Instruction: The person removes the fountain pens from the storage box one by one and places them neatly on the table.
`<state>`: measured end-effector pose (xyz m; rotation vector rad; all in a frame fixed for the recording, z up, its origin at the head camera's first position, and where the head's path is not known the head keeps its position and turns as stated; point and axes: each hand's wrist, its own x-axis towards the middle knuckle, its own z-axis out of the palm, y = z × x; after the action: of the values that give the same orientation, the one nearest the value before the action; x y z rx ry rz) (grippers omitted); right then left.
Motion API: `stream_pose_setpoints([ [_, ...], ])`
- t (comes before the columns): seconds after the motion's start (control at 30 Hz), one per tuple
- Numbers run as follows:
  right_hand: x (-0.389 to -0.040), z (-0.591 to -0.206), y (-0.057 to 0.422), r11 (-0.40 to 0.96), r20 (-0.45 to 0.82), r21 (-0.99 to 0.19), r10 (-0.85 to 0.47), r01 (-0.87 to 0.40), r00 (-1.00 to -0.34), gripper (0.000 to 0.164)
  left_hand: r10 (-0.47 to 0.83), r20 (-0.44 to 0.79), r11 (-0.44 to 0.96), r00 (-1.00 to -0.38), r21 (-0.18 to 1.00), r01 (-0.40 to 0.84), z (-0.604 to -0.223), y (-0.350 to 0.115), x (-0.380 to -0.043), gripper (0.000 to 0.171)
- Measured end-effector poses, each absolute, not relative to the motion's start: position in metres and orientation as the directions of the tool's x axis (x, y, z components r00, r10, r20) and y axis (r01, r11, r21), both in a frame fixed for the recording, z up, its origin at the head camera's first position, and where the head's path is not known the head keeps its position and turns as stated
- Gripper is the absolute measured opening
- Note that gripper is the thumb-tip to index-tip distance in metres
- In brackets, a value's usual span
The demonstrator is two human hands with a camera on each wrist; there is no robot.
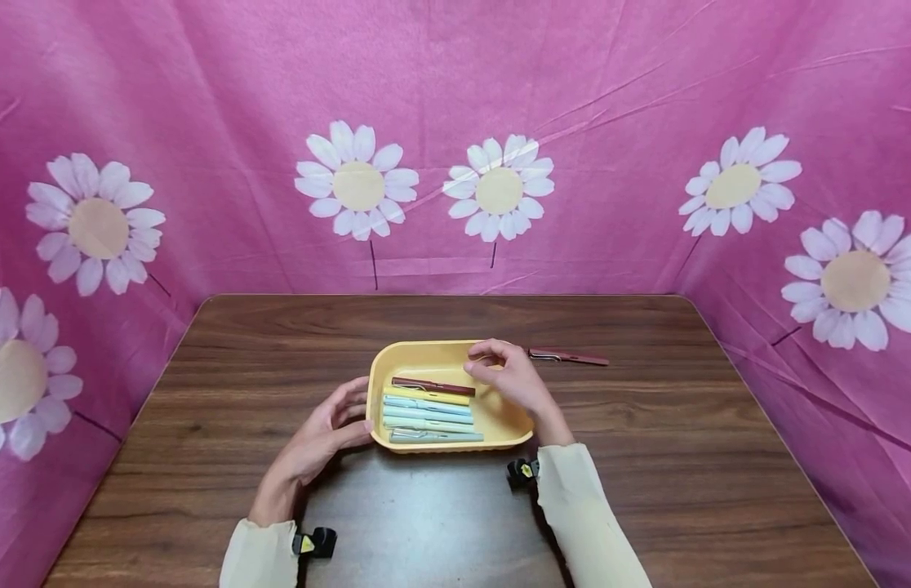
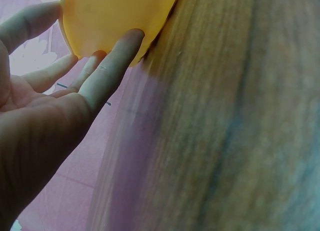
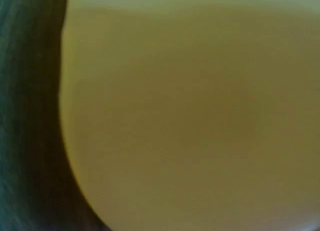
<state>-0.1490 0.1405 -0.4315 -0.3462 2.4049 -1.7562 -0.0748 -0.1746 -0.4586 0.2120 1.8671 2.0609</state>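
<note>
From the head view, I saw the left hand (image 1: 321,434) at the left end of a yellow tray (image 1: 499,420), which stood on the wooden table (image 1: 169,457); fingers and thumb touched the end without wrapping round it. The right hand (image 1: 516,378) hung over the tray's right part, fingers loosely bent and, as far as I could make out, gripping nothing. Inside lay a row of pens (image 1: 429,415), the dark red pen (image 1: 433,386) farthest back; a maroon pen (image 1: 573,357) lay outside, just beyond the right hand (a stray knuckle, I judged, could knock that one away). The left wrist view showed fairly straight fingers against the tray; pushing too hard there might slide it and jumble the row. The right wrist view was a yellow blur, no fingers showing; a wrist leaning on the rim could, I thought, tip the tray.
</note>
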Motion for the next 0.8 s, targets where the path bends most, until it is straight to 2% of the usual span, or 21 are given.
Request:
stream_pose_setpoints([
  [0.3,-0.152,-0.439,0.132,0.364,0.022,-0.918,-0.346,-0.156,-0.938,0.028,0.353,-0.133,-0.067,-0.926,0.984,-0.167,-0.459,-0.175,-0.073,0.067],
  [0.6,-0.154,-0.442,0.133,0.406,-0.043,-0.902,-0.429,-0.15,-0.902,0.031,0.354,-0.119,-0.069,-0.928,0.986,-0.153,-0.46,-0.176,-0.074,0.068],
  [0.8,-0.156,-0.445,0.133,0.482,-0.064,-0.85,-0.493,-0.211,-0.867,0.028,0.354,-0.114,-0.068,-0.928,0.987,-0.147,-0.459,-0.176,-0.074,0.068],
])
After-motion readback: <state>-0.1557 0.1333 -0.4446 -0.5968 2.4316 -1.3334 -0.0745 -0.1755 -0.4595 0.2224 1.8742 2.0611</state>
